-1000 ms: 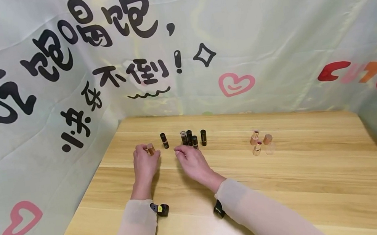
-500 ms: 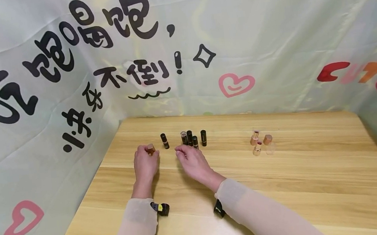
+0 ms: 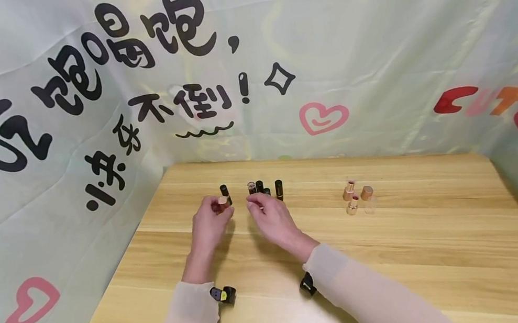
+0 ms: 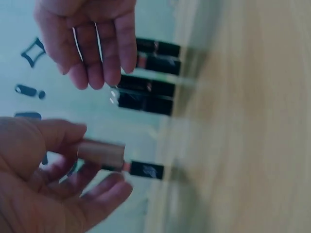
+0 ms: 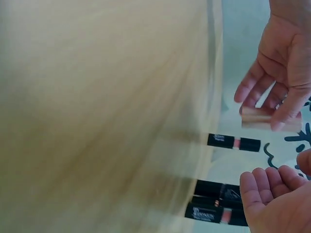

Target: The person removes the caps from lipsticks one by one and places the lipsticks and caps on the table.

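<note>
My left hand [image 3: 208, 227] pinches a rose-gold lipstick tube [image 4: 101, 153] between thumb and fingers, raised over the table in the left wrist view. Just beyond it, a black lipstick [image 5: 233, 141] stands upright by itself. To the right is my right hand [image 3: 274, 220], its fingers relaxed and slightly bent, with nothing in them. Several black lipsticks [image 3: 260, 186] stand close together behind that hand, which partly hides them in the head view. Another black lipstick [image 3: 279, 188] stands at their right.
Farther right on the wooden table [image 3: 419, 239] are two uncapped rose-gold lipsticks [image 3: 349, 191], a rose-gold cap [image 3: 366, 193] and a clear cap [image 3: 370, 205]. A printed cloth [image 3: 372, 65] hangs behind the table and along its sides.
My left hand has lifted the rose-gold lipstick tube and carried it to the right, in front of the lone black lipstick. The right hand has shifted slightly right.
</note>
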`<act>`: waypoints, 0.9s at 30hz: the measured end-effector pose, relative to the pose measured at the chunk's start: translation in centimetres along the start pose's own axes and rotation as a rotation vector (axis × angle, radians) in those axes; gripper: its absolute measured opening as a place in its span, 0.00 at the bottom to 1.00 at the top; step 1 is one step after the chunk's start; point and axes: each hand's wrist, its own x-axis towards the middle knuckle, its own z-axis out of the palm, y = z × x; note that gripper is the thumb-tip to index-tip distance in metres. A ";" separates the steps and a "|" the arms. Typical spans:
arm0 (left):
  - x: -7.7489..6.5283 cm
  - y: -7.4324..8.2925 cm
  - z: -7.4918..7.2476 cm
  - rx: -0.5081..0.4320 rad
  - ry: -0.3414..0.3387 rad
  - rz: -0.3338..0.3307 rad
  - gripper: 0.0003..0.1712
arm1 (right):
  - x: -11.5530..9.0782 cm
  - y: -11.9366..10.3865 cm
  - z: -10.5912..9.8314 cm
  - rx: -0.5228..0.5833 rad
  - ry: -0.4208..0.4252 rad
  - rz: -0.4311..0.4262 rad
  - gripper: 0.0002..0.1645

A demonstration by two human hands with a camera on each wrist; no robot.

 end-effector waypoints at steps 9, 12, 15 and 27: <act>-1.9 2.8 1.4 -0.193 -0.250 0.092 0.14 | -1.4 -0.3 -3.5 0.091 0.040 0.007 0.19; -2.3 3.2 2.2 -0.165 -0.283 0.108 0.11 | -2.1 0.0 -4.7 0.109 0.021 0.004 0.21; -2.5 3.5 3.2 -0.140 -0.323 0.125 0.11 | -2.8 0.6 -5.8 0.101 0.003 -0.005 0.22; -2.9 5.0 6.4 -0.220 -0.510 0.197 0.17 | -4.4 2.5 -9.0 0.044 -0.001 0.014 0.23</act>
